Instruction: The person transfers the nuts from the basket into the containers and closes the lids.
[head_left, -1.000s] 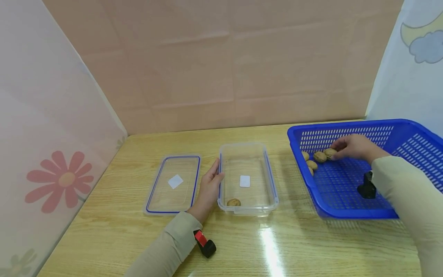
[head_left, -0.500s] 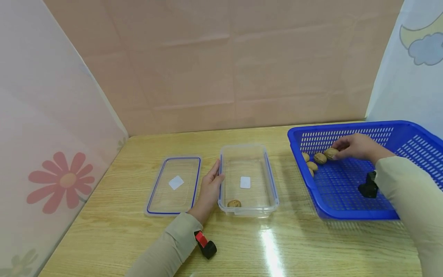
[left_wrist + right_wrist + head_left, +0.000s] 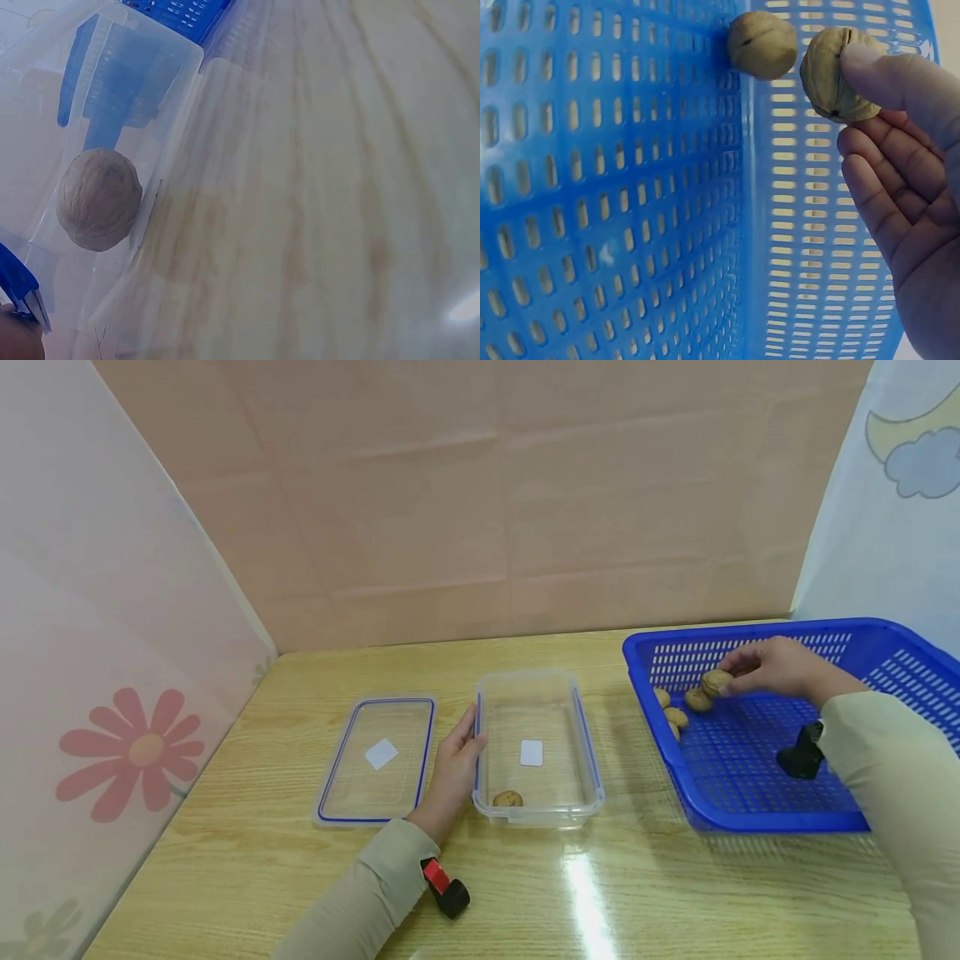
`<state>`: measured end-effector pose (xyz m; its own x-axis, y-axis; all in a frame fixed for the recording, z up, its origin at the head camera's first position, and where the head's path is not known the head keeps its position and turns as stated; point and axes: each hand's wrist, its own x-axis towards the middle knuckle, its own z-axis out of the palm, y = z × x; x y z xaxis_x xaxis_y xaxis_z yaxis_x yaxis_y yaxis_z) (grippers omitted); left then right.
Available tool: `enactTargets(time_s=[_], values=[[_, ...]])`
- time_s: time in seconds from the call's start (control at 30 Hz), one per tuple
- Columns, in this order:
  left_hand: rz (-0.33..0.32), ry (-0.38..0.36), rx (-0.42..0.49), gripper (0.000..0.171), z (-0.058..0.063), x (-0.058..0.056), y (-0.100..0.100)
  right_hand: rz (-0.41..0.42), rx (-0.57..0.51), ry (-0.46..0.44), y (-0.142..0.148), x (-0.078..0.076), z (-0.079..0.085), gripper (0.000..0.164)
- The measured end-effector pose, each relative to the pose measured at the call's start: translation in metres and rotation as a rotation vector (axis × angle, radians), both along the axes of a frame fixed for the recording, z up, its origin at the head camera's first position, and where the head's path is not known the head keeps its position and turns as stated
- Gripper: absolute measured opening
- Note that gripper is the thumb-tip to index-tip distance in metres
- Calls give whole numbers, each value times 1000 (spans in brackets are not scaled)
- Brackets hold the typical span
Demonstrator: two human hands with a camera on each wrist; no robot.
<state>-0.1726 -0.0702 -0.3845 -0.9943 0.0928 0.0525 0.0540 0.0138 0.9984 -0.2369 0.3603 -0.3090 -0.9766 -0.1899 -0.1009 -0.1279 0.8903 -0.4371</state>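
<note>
In the head view my right hand (image 3: 783, 667) pinches a walnut (image 3: 716, 682) between thumb and fingers, over the blue plastic basket (image 3: 772, 822). The right wrist view shows the held walnut (image 3: 829, 79) with the thumb (image 3: 881, 75) on its shell, close beside another walnut (image 3: 763, 45). More walnuts (image 3: 676, 717) lie along the basket's left side. My left hand (image 3: 447, 772) rests with extended fingers against the left wall of a clear storage container (image 3: 587, 752). A single walnut (image 3: 507, 798) sits in its near left corner, also seen as a walnut (image 3: 100, 199) through the plastic.
A clear lid (image 3: 408, 777) with a blue seal lies on the wooden table (image 3: 247, 860), left of the container. A peach-coloured cloth (image 3: 487, 510) stands behind the table, with a flower-printed panel (image 3: 142, 610) at the left.
My right hand has lifted the pinched walnut slightly up from the basket floor, and the walnut next to it has shifted a little. The left hand and the container have stayed put.
</note>
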Motion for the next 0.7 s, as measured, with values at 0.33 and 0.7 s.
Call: enactTargets(time_s=[0.33,0.7], values=[[3,0,8,51,0,-1,1,-41,-101,40,-8,0,11,46],[8,4,0,51,3,0,0,-68,-173,75,-20,2,22,44]])
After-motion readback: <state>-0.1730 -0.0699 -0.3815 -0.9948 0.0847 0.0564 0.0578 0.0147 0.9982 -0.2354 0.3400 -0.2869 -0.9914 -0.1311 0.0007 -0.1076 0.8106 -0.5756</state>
